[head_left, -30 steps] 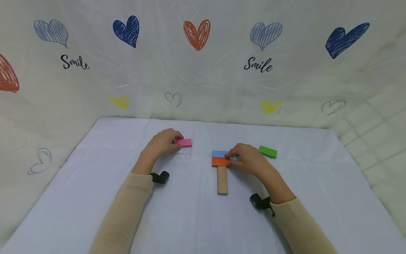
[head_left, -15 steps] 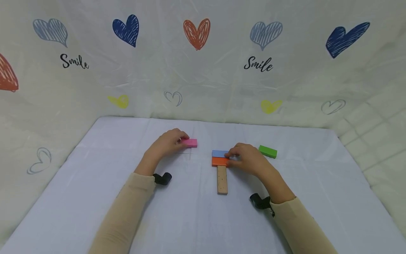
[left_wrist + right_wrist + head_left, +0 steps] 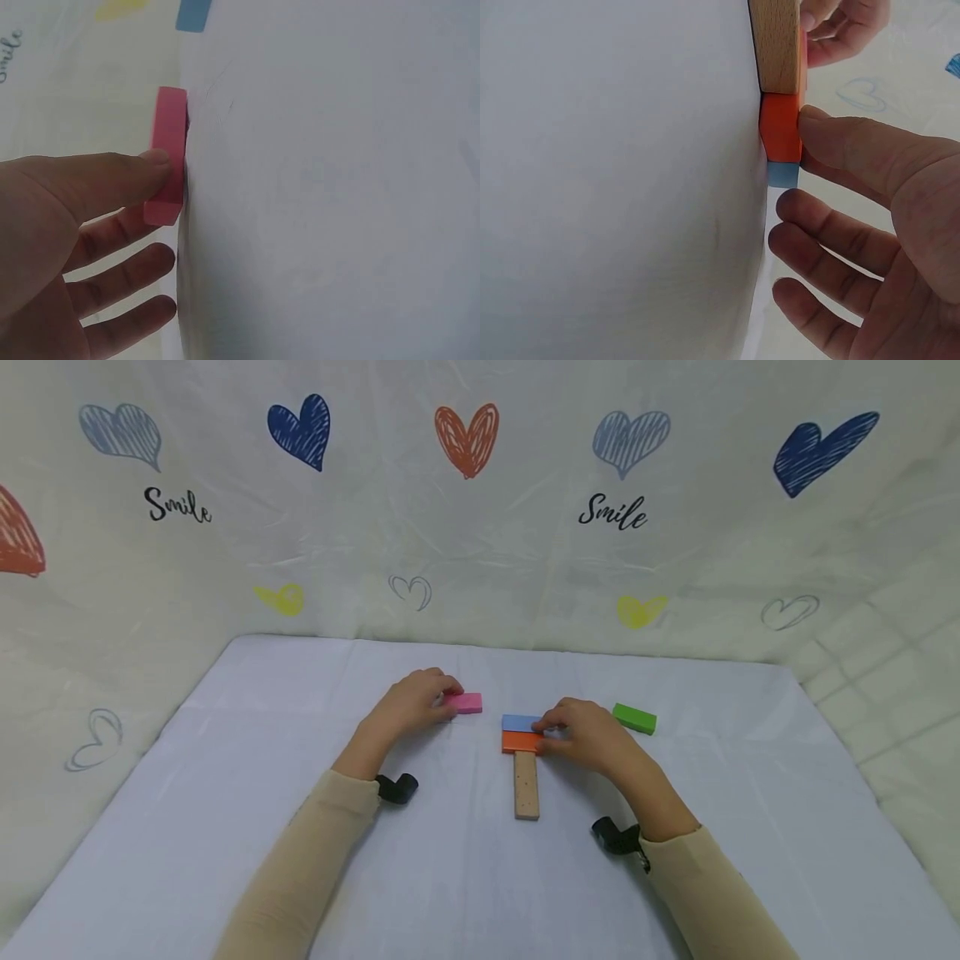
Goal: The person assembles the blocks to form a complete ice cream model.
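My left hand [image 3: 408,703] pinches the left end of a pink wooden block [image 3: 470,702] between thumb and fingers, to the left of the other blocks. In the left wrist view the thumb presses on this pink block [image 3: 169,120], while the remaining fingers are spread. My right hand [image 3: 588,737] has its thumb and index finger at the right ends of a blue block [image 3: 517,723] and an orange block [image 3: 517,742], which lie side by side, touching. A natural wood block [image 3: 527,787] runs from the orange one toward the person, forming a T shape.
A green block [image 3: 634,718] lies slightly turned behind the right hand. White cloth covers the table [image 3: 450,877], and a curtain [image 3: 525,552] printed with hearts hangs behind its far edge. Each wrist carries a small black camera mount [image 3: 397,788].
My left hand has slid the pink block rightward, closer to the blue and orange blocks. The right hand and the other blocks have stayed in place.
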The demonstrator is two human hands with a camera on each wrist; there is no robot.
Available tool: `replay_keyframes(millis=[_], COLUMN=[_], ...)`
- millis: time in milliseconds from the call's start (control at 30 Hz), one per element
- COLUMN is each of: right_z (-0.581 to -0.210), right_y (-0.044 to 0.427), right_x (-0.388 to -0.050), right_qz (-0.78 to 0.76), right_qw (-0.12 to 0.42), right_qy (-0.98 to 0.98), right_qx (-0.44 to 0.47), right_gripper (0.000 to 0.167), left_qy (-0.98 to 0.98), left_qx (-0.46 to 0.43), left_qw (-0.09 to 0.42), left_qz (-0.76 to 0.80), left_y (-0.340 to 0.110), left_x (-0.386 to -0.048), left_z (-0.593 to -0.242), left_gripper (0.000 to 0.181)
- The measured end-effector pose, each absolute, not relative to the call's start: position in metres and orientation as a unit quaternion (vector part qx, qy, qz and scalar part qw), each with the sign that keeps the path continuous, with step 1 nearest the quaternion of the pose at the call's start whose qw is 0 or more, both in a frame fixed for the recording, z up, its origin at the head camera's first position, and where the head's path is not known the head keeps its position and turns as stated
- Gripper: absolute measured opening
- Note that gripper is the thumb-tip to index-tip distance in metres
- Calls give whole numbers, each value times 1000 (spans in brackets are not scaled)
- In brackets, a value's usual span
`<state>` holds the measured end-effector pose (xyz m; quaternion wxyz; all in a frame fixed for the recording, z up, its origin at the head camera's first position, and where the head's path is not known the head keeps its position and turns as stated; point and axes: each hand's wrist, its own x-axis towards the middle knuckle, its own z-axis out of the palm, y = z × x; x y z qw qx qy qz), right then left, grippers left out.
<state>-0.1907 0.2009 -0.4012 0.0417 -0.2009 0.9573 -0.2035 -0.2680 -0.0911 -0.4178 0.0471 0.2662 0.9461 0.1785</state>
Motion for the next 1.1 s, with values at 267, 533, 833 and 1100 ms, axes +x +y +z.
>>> replay_keyframes(millis=[267, 533, 833, 1100], right_z=[-404, -405, -403, -402], right_y=[203, 201, 199, 200], right_x=[-189, -189, -190, -191], right_qz=[-204, -210, -212, -209], right_qw=[46, 50, 46, 41], right_qy=[959, 957, 955, 955], right_qx=[-193, -195, -201, -207], right_gripper=[28, 28, 28, 27], left_qy=[948, 942, 941, 939], left_qx=[263, 287, 290, 301], left_qw=[46, 46, 45, 44], left_qz=[174, 169, 169, 160], left_y=[-77, -65, -57, -47], left_x=[-264, -265, -267, -272], left_z=[-422, -419, -419, -419], left_gripper=[32, 30, 29, 30])
